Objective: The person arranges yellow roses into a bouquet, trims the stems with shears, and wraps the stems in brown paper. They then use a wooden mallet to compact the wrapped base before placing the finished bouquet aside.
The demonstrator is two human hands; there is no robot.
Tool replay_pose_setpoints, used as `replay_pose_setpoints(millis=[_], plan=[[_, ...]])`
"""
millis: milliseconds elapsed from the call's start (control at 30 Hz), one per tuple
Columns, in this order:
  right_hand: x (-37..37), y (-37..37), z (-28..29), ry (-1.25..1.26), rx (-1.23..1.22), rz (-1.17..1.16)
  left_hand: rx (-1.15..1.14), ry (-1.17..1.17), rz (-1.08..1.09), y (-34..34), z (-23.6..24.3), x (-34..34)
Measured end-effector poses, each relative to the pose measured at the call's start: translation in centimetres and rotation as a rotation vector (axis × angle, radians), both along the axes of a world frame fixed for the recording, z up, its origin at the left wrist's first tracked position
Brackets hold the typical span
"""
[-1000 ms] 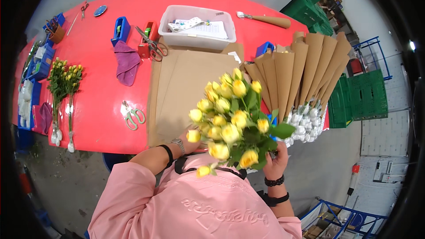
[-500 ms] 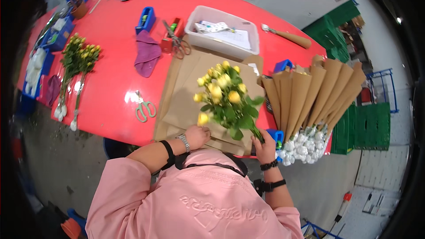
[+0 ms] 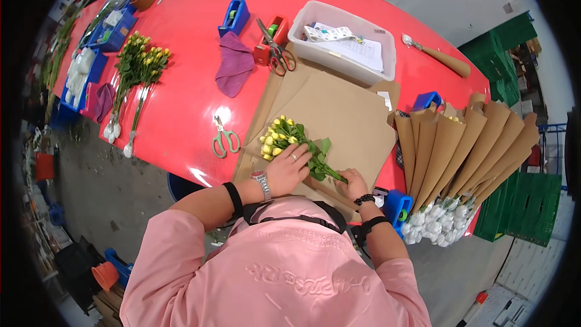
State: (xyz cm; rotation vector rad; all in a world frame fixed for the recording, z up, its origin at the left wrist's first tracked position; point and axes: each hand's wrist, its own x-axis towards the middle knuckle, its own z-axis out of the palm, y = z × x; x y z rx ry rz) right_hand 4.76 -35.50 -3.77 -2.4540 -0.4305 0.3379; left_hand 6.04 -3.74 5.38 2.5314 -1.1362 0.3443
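A bunch of yellow roses (image 3: 279, 137) with green leaves lies slanting on brown wrapping paper (image 3: 351, 115), blooms to the left and stems to the right. Across the leaves just below the blooms rests my left hand (image 3: 288, 171), fingers stretched out and a ring showing. My right hand (image 3: 352, 186) is closed round the lower stems near the paper's right front edge. Green-handled scissors (image 3: 226, 139) lie on the red table left of the paper.
Paper-wrapped bouquets (image 3: 466, 151) with white-covered stem ends lie at right, by a blue tape dispenser (image 3: 397, 209). Behind the paper are a white bin (image 3: 339, 63), dark scissors (image 3: 277, 51) and a purple cloth (image 3: 235, 63). More yellow roses (image 3: 140, 60) lie at left.
The roses have come down onto the paper and now lie flat. My left hand has moved from the paper's front edge onto them; my right hand still grips the stems.
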Motion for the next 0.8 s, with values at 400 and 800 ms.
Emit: replay_pose_setpoints(millis=[400, 800], plan=[[-0.4, -3.5, 1.8, -0.191, 0.128, -0.833, 0.359, 0.577, 0.170, -4.4, -3.6, 12.0], [-0.2, 5.4, 1.6, -0.168, -0.323, -0.487, 0.494, 0.492, 0.161, -7.6, -5.8, 16.6]])
